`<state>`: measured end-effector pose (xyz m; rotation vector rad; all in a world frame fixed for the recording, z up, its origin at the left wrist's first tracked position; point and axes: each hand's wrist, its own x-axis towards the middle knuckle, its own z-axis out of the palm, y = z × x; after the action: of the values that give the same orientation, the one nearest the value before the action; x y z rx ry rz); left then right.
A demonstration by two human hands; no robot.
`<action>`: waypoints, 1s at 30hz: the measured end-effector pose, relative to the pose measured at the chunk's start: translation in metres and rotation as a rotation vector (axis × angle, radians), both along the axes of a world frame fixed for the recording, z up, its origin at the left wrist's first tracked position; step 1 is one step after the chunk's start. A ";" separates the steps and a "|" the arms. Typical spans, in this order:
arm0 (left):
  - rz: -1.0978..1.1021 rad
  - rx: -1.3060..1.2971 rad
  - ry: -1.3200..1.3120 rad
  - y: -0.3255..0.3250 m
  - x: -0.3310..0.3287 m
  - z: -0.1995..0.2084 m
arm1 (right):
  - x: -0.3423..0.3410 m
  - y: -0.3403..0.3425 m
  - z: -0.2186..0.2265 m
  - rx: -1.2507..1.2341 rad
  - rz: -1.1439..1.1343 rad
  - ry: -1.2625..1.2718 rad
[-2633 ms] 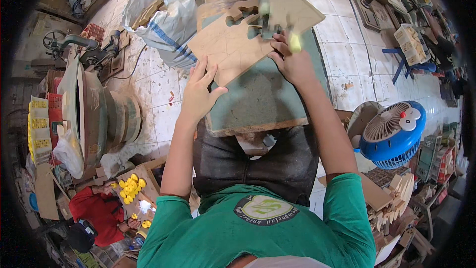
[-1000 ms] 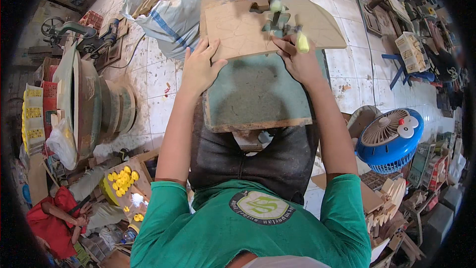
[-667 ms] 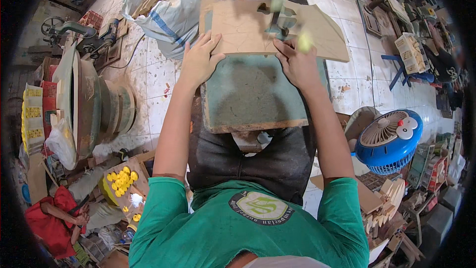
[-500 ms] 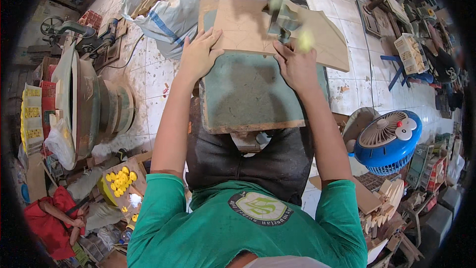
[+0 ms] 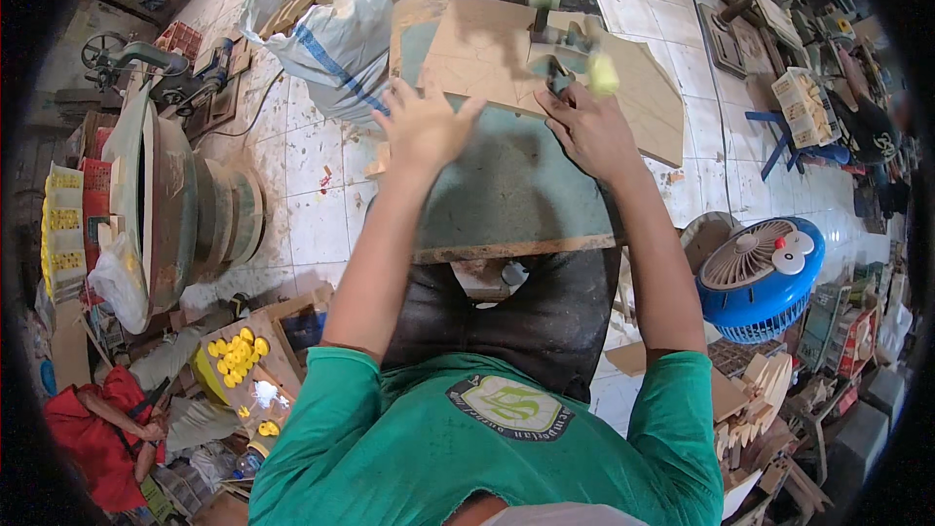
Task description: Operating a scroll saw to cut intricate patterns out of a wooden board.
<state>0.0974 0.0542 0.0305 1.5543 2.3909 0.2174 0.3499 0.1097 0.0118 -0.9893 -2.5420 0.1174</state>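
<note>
A flat tan wooden board (image 5: 477, 49), with faint lines drawn on it, lies across the far part of a worn green machine table (image 5: 497, 185). Over the board stands the dark foot of a machine (image 5: 557, 76), with blurred pale-green and yellow knobs around it. My right hand (image 5: 592, 131) rests at the board's near edge beside that foot, fingers bent and pressed onto the wood. Off to the left, my left hand (image 5: 429, 127) is spread and smeared by motion, just short of the board's near left edge, and holds nothing.
A white woven sack (image 5: 336, 29) with wood offcuts stands left of the table. A blue fan (image 5: 765, 278) is on the right, above a pile of wood pieces (image 5: 765, 394). Yellow round parts (image 5: 237, 356) lie at lower left, near a person in red (image 5: 102, 438).
The board has turned clockwise, its right end coming nearer. My left hand has come off the board, moving right and nearer with fingers spread. My right hand has shifted slightly nearer along with the board.
</note>
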 end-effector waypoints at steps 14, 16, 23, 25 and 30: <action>-0.144 0.174 0.011 0.032 -0.008 -0.043 | -0.011 -0.019 0.000 0.003 -0.120 -0.111; -0.175 0.190 -0.012 0.034 -0.012 -0.041 | -0.012 -0.019 -0.004 0.002 -0.112 -0.073; -0.299 0.241 -0.026 0.050 -0.024 -0.045 | -0.024 -0.037 0.000 0.032 -0.158 -0.006; -0.318 0.239 -0.028 0.056 -0.027 -0.047 | -0.027 -0.040 0.003 0.005 -0.198 -0.019; -0.382 0.235 -0.035 0.066 -0.030 -0.048 | -0.031 -0.044 -0.002 -0.004 -0.241 -0.040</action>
<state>0.0677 0.1206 -0.0177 2.0552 2.0467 0.4501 0.3190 0.0657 0.0094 -1.3016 -2.4353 0.0337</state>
